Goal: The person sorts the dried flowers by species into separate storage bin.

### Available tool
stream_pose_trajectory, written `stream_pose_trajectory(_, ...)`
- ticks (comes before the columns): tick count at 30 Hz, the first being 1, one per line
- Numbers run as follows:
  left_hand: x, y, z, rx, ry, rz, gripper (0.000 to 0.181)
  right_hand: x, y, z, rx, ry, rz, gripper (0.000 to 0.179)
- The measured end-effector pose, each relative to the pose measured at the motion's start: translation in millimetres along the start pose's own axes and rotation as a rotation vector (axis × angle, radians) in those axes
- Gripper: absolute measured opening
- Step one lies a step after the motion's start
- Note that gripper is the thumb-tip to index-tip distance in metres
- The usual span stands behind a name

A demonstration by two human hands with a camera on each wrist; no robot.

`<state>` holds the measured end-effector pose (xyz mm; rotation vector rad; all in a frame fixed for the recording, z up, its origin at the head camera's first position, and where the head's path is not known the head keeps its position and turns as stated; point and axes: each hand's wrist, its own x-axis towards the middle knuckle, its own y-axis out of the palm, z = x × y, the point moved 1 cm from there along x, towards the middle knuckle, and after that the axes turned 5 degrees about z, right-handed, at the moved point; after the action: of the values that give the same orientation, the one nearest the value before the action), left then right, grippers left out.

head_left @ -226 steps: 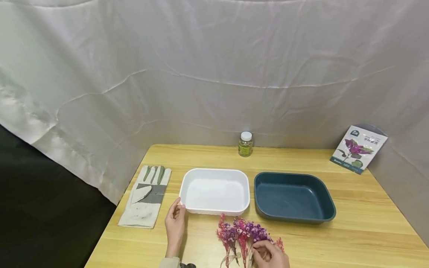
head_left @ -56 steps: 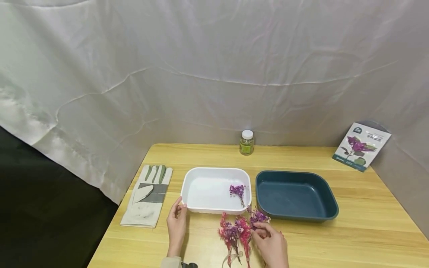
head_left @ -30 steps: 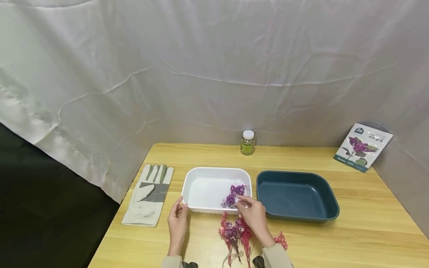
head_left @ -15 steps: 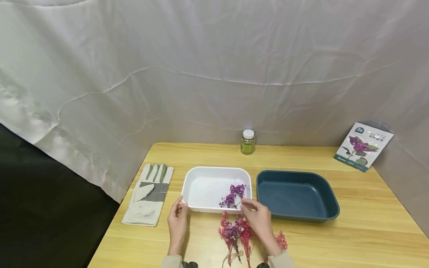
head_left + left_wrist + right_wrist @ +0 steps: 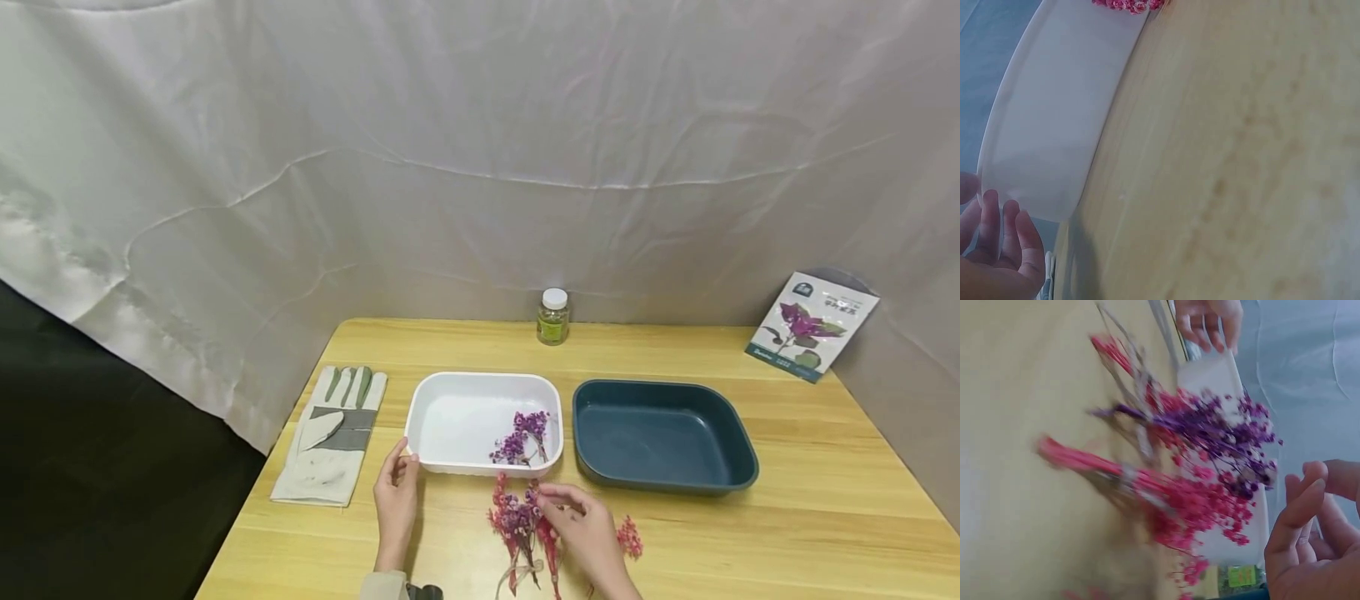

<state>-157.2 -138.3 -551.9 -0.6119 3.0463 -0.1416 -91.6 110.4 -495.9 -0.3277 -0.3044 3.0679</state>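
Note:
My left hand (image 5: 396, 500) holds the front left corner of the white tray (image 5: 450, 468), with thumb and fingertips at its rim. Two purple dried-flower bunches (image 5: 517, 446) lie in that tray's right part. In front of it lie a pink bunch (image 5: 498, 504), a purple bunch (image 5: 517, 521) and another pink bunch (image 5: 550, 542), some tied with twine. My right hand (image 5: 588, 529) hovers over these, fingers loosely bent; the right wrist view shows nothing between thumb and fingers. Beyond my right wrist, more pink flowers (image 5: 630, 537) show, partly hidden by the arm.
A dark blue tray (image 5: 660, 483) stands right of the white one. A work glove (image 5: 322, 454) lies at the left. At the back are a small white-capped jar (image 5: 552, 317) and, in the right corner, a seed packet (image 5: 812, 327) leaning on the curtain.
Two purple bunches have come into the white tray, the second laid there by my right hand. That hand has since drawn back toward the remaining bunches. My left hand stays at the rim.

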Motion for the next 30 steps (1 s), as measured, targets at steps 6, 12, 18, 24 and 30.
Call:
stream_pose_trajectory(6, -0.3, 0.0, -1.9, 0.0, 0.008, 0.003, 0.037, -16.0, 0.4, -16.3, 0.067, 0.085, 0.105, 0.029)
stream_pose_trajectory(12, -0.8, -0.3, -3.7, -0.001, 0.01, 0.005, 0.037, -26.2, 1.2, -34.2, 0.1, 0.106, 0.23, 0.033)
stream_pose_trajectory(18, -1.4, -0.7, -3.9, 0.002, 0.006, 0.005, 0.037, -28.5, 7.6, -43.1, -0.136, 0.001, 0.275, 0.023)
stream_pose_trajectory(24, -3.6, -0.6, -3.3, -0.012, 0.016, 0.005, 0.037, -25.7, 16.1, -46.5, -0.285, -0.044, 0.282, 0.013)
stream_pose_trajectory(30, -3.6, -1.0, -3.6, -0.009, 0.017, 0.008, 0.038, -26.9, 17.4, -45.0, -0.247, -0.05, 0.211, 0.008)
